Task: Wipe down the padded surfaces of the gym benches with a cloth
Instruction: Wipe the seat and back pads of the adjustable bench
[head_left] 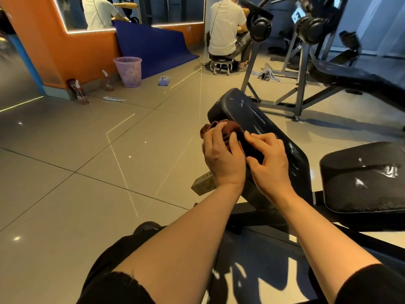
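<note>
Gym, tiled floor (87,172); black bench pad (252,115) at 1 o'clock. Left hand (223,159) fingers grip brown cloth (228,128); right hand (269,161) fingers loosely spread, touching pad.

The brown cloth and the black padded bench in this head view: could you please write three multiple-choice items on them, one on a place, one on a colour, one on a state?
1. Where is the bunched brown cloth?
A. In the pink mesh wastebasket
B. At the left edge of the long black padded bench back
C. On the grey tiled floor

2. What colour is the mesh wastebasket by the orange wall?
A. Pink
B. Green
C. Black

3. What is the left hand doing?
A. Hanging idle
B. Lying flat on the floor
C. Gripping the cloth

Answers: 1 B, the cloth sits against the pad's left edge. 2 A, its mesh is plainly pink. 3 C, its fingers curl round the cloth, while the right hand hovers beside it with loosely bent fingers.
</note>
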The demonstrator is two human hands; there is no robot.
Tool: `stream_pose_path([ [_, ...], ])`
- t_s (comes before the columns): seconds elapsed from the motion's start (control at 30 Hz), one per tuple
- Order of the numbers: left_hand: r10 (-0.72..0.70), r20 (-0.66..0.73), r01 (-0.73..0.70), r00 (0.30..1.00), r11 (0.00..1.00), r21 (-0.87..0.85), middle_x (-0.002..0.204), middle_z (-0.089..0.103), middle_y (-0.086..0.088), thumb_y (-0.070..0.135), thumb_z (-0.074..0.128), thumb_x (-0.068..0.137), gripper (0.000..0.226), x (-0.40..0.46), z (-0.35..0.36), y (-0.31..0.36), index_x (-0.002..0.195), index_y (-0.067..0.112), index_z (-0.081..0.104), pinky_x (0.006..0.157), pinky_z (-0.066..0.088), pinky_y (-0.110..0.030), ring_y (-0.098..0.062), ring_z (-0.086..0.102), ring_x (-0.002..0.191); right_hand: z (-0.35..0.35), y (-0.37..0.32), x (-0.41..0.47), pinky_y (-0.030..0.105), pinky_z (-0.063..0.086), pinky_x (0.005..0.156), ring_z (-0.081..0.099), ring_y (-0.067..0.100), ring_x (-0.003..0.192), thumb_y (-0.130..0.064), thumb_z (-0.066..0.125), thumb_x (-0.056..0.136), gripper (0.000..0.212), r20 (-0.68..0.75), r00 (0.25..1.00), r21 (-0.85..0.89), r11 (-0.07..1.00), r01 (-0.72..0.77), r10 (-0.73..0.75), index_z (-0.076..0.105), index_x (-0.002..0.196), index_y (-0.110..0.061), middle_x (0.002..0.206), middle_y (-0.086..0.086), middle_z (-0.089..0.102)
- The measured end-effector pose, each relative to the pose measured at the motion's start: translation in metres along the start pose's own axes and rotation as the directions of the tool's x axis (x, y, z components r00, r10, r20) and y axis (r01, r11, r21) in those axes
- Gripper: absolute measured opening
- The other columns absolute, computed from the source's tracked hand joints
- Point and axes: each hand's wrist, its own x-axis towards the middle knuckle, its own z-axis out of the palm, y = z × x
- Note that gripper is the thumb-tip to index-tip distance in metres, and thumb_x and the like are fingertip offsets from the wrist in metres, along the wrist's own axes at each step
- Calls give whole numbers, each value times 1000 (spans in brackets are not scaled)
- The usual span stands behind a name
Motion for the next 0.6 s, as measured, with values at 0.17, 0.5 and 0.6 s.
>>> stream_pose_path([
  [0.17,-45,96,42,994,998,39,112,61,-6,7,66,85,25,4,-10,-11,109,12,61,86,46,-21,-20,57,103,1,0,0,0,29,85,38,6,106,5,61,85,53,-10,1000,0,1000,4,-4,57,132,-18,110,-8,51],
  [0.5,-5,61,2,998,999,49,112,59,-7,7,68,83,28,13,-9,-4,110,13,62,86,52,-26,-20,57,102,0,0,0,6,31,84,40,10,109,4,61,86,53,13,1000,-2,1000,-4,4,56,133,-19,111,-10,49],
  [0.6,-173,52,170,983,983,63,114,58,-4,11,65,87,24,13,-12,-8,110,15,60,78,41,-6,-14,55,102,0,0,0,2,30,83,37,7,109,4,60,87,53,18,1000,4,1000,-22,22,56,133,-20,112,-10,49],
])
